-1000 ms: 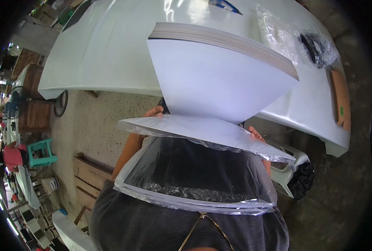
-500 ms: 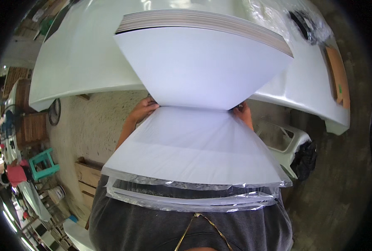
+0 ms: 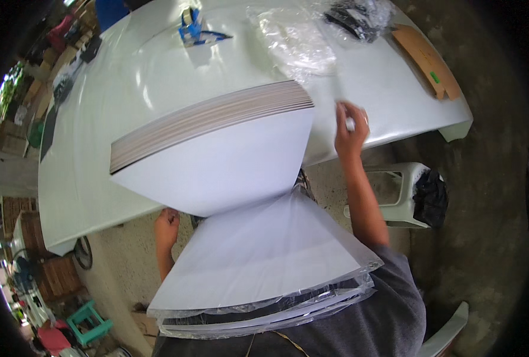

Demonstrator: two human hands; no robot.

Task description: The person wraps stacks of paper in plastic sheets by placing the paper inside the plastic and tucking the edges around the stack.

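A thick stack of pale sheets (image 3: 223, 157) lies across the front of the white table, its layered edge at the far side. From its near edge a clear plastic film (image 3: 276, 253) spreads back over my lap and chest, its crinkled rim against my dark shirt. Beside the stack's near left corner is my left hand (image 3: 168, 221), fingers curled; whether it grips anything is hidden. My right hand (image 3: 352, 128) hangs over the table, right of the stack and apart from it. Its fingers are bent in toward the thumb, with a small white patch between them that I cannot make out.
On the white table (image 3: 413, 113) are a blue tape dispenser (image 3: 191, 27), crumpled clear plastic (image 3: 300, 47), a black item in plastic (image 3: 362, 21) and a brown cardboard piece (image 3: 425, 56). A white stool (image 3: 395, 193) with a black bag stands right; a green stool (image 3: 90, 322) stands left.
My right hand has left the stack's near right corner and risen over the table. My left hand has moved down and left. The stack appears turned and lower in the view.
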